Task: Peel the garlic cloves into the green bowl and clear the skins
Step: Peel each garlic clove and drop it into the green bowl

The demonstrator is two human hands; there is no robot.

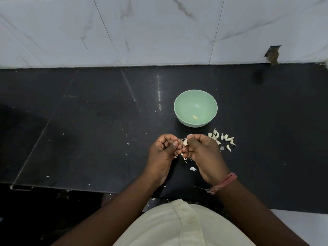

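Meanwhile, above a black counter [88, 121], a left hand [164, 150] and right hand [204, 151] meet, curled fingers of both pinching one garlic clove [185, 142]; beyond, a green bowl [195, 108] holds one peeled clove [195, 117], unpeeled cloves [221, 138] rightward. No writing shows.

The counter [88, 121] is looking like glossy black stone, the wall [159, 29] polished marble, the bowl [188, 103] smooth matt plastic.
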